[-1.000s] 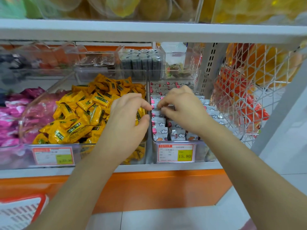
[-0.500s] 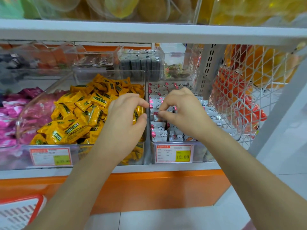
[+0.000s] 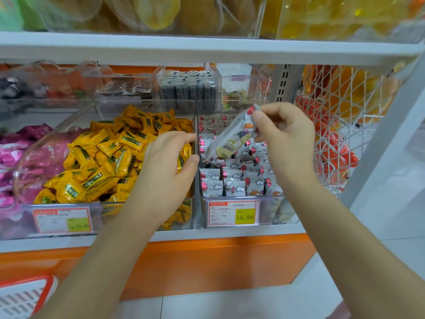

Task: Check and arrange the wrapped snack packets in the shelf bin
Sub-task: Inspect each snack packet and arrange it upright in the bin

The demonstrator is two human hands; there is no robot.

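A clear shelf bin (image 3: 271,201) holds several white snack packets (image 3: 234,178) with cloud and red prints, standing in rows. My right hand (image 3: 285,139) pinches the top end of one long white wrapped packet (image 3: 230,139) and holds it tilted above the rows. My left hand (image 3: 167,164) hovers at the divider between this bin and the yellow one, fingers loosely curled, holding nothing; its thumb is close to the lifted packet's lower end.
A bin of yellow packets (image 3: 110,157) stands to the left, with pink packets (image 3: 20,155) beyond. Price tags (image 3: 232,214) front the bins. Smaller clear boxes (image 3: 188,88) sit behind. A white wire basket (image 3: 340,134) hangs at right. A red basket (image 3: 25,295) lies at lower left.
My right hand has lifted one white packet up out of the rows, where both hands earlier worked among the packets. My left hand has drawn back slightly to the left.
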